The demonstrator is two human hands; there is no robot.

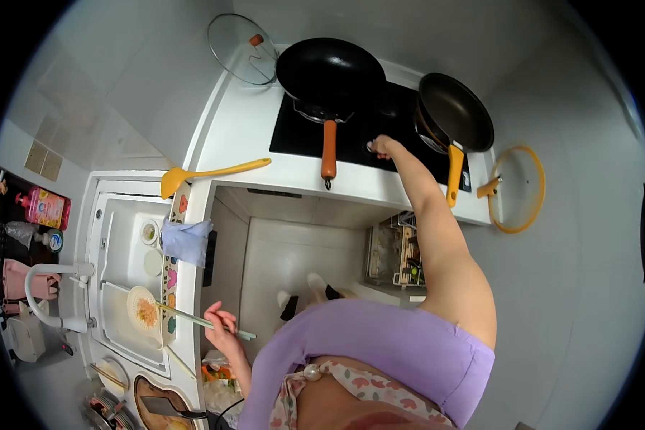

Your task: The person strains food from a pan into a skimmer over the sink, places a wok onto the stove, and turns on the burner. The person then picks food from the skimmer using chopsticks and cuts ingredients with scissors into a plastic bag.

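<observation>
My right hand (383,147) reaches over the black gas stove (369,125), its fingers closed on a stove knob (370,145) between the two burners. A black wok (330,75) with a wooden handle sits on the left burner. On the right burner stands a frying pan (455,115) with a yellow handle. My left hand (222,326) is closed around pale green chopsticks (186,315). Their far ends lie close to a cream bowl (133,304) holding small orange pieces, over the sink (115,287); I cannot tell whether they touch it.
A yellow spatula (215,172) lies at the counter corner, near a blue cloth (186,242) on the sink edge. Glass lids (240,46) lean beside the stove, one yellow-rimmed (543,190). A cleaver (161,407) rests on a cutting board (145,389). A pull-out rack (390,251) stands open below.
</observation>
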